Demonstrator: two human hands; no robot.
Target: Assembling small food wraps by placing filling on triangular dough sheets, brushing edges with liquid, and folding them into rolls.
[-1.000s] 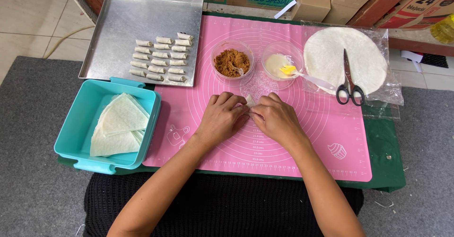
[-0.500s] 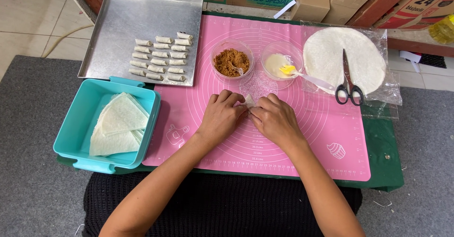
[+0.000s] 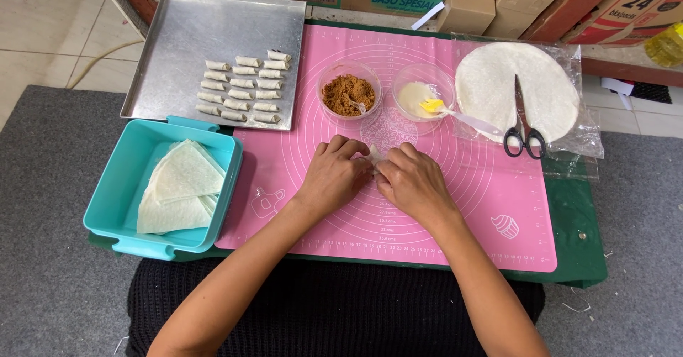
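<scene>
**Two hands fold a small wrapper on a pink mat**

While the low desk [image 3: 576,257] with its green cover carries everything, the largest thing on it is the pink mat [image 3: 469,207], printed with rings and rulers, which fills most of the top. At the far left corner sits a square metal tray [image 3: 178,37] holding rows of small white rolls [image 3: 242,86], bunched toward its near right side. Just in front of the tray, at the left edge of the mat, stands a teal plastic box [image 3: 117,200] with a stack of folded white wrappers [image 3: 178,186] lying in it. At the far right, a pile of round white sheets [image 3: 491,79] rests on a clear plastic bag, and black-handled scissors [image 3: 523,126] lie across it, handles toward the person. Between tray and sheets stand two clear bowls: the left bowl [image 3: 348,93] has brown crumbly filling, the right bowl [image 3: 425,97] has a pale paste with a yellow-tipped brush [image 3: 455,113] leaning out to the right.

Near the middle of the mat, just in front of the bowls, the left hand [image 3: 334,175] and the right hand [image 3: 413,182] meet, fingers curled down and pinched on a small white wrapper [image 3: 373,154]. Only a corner of it shows between the fingertips; the rest is hidden under the hands.
</scene>
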